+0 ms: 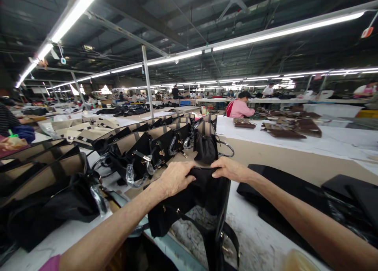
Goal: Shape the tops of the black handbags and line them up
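A black handbag (165, 210) with small gold-coloured fittings is held up in front of me over the near table edge. My left hand (178, 177) pinches its upper edge, thumb on the near side. A short way to the right, my right hand (228, 169) grips the same edge between thumb and fingers. The bag's strap (232, 239) hangs down on its right side. Just beyond my hands stands another black handbag (205, 143), upright, with a plastic-wrapped handle. The far side of the held bag is hidden.
Rows of black bags with tan linings (126, 143) fill the table on the left. Flat black pieces (283, 192) lie at the right, beside a long brown board (265, 155). Farther off, a person in pink (240, 107) is near brown pieces (295, 125). A pole (147, 82) rises behind.
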`<state>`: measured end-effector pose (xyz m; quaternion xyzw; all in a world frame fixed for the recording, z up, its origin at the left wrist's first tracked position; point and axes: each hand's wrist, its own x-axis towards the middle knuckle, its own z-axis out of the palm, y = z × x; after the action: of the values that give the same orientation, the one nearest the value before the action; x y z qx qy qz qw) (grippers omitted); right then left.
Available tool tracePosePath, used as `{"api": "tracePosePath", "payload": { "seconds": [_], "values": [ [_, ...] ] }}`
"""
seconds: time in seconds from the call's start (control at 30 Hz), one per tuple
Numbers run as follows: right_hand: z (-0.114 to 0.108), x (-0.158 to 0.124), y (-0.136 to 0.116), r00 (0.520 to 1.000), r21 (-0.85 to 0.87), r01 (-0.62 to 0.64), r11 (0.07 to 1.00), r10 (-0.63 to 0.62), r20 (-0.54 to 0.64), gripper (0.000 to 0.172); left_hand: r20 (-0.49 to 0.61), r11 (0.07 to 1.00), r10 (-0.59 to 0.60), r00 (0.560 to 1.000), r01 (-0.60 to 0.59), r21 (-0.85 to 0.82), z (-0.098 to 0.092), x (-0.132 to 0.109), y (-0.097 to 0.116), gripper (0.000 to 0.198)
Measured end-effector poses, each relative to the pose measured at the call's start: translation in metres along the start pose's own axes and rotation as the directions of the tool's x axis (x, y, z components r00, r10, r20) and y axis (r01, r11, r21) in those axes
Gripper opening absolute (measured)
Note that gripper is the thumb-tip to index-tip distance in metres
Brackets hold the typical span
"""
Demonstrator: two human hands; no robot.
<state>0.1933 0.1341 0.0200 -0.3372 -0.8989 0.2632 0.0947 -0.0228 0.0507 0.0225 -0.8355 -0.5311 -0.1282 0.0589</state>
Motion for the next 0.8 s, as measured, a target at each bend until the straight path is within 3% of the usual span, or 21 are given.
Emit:
{"api": "tracePosePath", "payload": {
  "seconds": [0.17,0.37,0.47,0.63,0.8],
  "values": [
    [0.001,-0.001,-0.003,1.0,0.001,-0.006,1.0,0.006,-0.018,0.01,0.043,0.982,-0.13,0.991,0.122,0.145,0.001,0.006,0.0,0.025],
    [-0.002,-0.002,-0.014,0.998,-0.059,-0.058,0.997,0.057,-0.029,0.015,0.033,0.977,-0.194,0.98,0.19,0.099,0.0,0.011,-0.001,0.026],
    [-0.003,-0.003,-0.028,0.994,-0.209,-0.091,0.974,0.076,-0.081,0.017,0.042,0.969,-0.236,0.971,0.232,0.086,0.0,0.013,0.001,0.027],
    [0.004,0.002,-0.048,0.984,-0.483,-0.088,0.871,0.0,-0.18,0.017,0.029,0.96,-0.274,0.961,0.271,0.075,0.001,0.014,0.005,0.028],
    [0.013,0.01,-0.048,0.97,-0.582,-0.11,0.806,-0.04,-0.239,0.015,0.016,0.964,-0.261,0.965,0.26,0.058,0.001,0.013,0.006,0.029]
  ]
}}
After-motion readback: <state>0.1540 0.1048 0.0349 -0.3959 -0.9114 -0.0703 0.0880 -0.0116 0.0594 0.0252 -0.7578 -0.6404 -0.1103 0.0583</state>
